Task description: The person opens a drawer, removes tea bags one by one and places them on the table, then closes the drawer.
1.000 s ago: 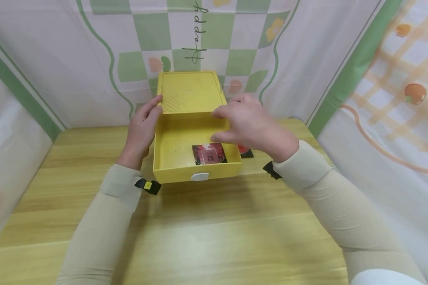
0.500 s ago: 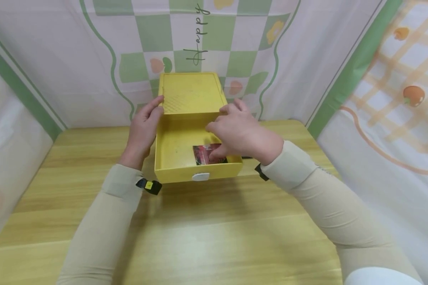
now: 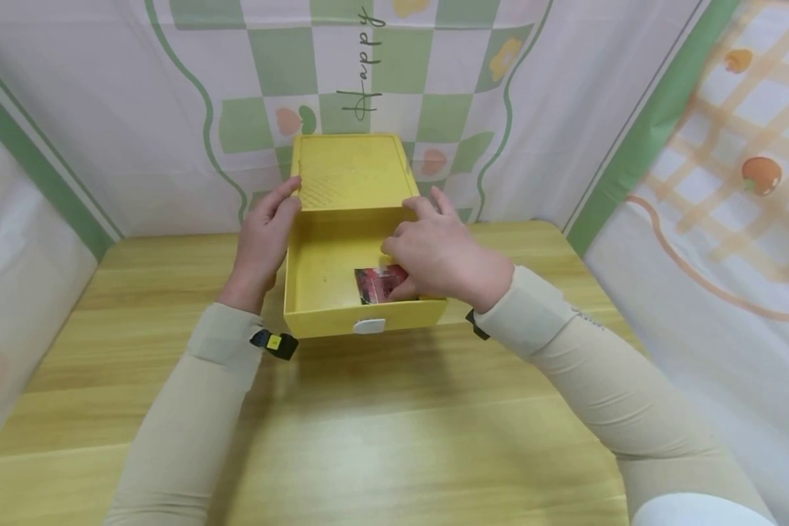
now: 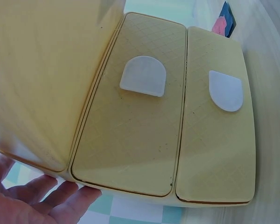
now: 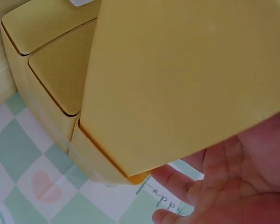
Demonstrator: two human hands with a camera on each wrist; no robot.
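A yellow drawer cabinet [image 3: 355,172] stands on the table with its top drawer [image 3: 322,321] pulled out. Inside the drawer, near its front right corner, lies a small flat red-and-dark packet [image 3: 372,285]. My left hand [image 3: 259,245] rests along the cabinet's left side, with its fingertips at the edge in the left wrist view. My right hand [image 3: 437,252] reaches over the drawer's right wall, thumb down on the packet and the other fingers loosely bent above. In the right wrist view the drawer's side wall hides the thumb and packet; outer fingers [image 5: 172,182] show beyond it.
Two shut lower drawers with white tabs [image 4: 143,76] show below the open one. Another small packet [image 4: 226,21] lies on the table beside the cabinet. Behind stands a green-and-white checked cloth [image 3: 342,66]; the wooden table [image 3: 368,438] extends in front.
My right hand has moved left and down into the drawer, and its thumb has come down onto the packet. My left hand has stayed at the cabinet's side.
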